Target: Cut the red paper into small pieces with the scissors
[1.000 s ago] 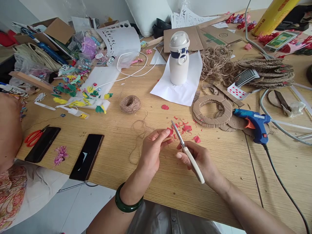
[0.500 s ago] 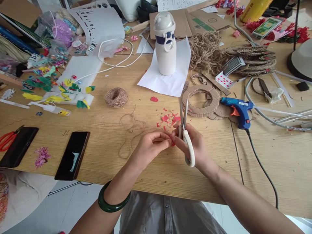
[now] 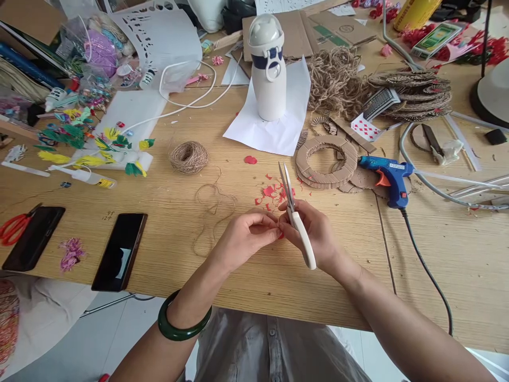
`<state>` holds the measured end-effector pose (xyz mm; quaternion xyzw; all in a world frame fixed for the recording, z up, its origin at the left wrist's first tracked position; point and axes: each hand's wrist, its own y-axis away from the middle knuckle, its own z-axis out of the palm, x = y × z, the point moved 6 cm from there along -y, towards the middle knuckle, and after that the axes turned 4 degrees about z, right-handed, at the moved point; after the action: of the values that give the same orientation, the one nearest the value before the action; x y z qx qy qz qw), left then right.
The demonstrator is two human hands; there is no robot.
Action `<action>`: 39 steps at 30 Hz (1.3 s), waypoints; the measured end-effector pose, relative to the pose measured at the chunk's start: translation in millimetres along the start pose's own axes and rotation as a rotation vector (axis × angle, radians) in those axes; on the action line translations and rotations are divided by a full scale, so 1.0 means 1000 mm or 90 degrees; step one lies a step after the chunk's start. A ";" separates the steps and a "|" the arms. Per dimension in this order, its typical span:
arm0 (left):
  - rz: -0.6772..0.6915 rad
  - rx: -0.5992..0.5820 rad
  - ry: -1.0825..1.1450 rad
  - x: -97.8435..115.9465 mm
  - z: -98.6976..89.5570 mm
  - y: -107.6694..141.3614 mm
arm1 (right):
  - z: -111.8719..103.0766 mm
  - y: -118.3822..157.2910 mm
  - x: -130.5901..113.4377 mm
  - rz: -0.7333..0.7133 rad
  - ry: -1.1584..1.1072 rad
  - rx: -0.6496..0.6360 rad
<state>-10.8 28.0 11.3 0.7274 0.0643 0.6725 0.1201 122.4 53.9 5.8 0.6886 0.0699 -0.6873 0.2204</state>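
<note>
Left hand (image 3: 244,239) and right hand (image 3: 314,236) pinch a red scrap (image 3: 281,235), mid-frame.
Right also grips scissors (image 3: 301,231), blades pointing up-frame, clear of it.

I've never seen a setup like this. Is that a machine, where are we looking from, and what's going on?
No machine here: this is bare-handed human work. The single view comes from a head-worn camera looking forward and down. The right hand holds white-handled scissors, blades pointing away, while the left hand meets it at a small red piece, mostly hidden by fingertips. On the wooden table beyond lie red scraps, a twine ball, a cardboard ring and a blue glue gun.
</note>
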 end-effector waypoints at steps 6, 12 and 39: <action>-0.014 0.107 0.101 -0.007 0.002 0.005 | -0.010 0.001 -0.005 0.019 -0.059 0.091; -0.023 0.150 0.182 -0.022 0.015 0.009 | -0.012 0.000 -0.002 0.037 -0.081 0.127; 0.020 0.278 0.374 -0.003 -0.003 0.005 | 0.018 0.012 0.002 0.079 0.027 -0.124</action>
<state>-14.9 22.5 10.2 0.5127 0.2271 0.8248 -0.0721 110.5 35.3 7.1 0.6810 0.0982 -0.6477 0.3272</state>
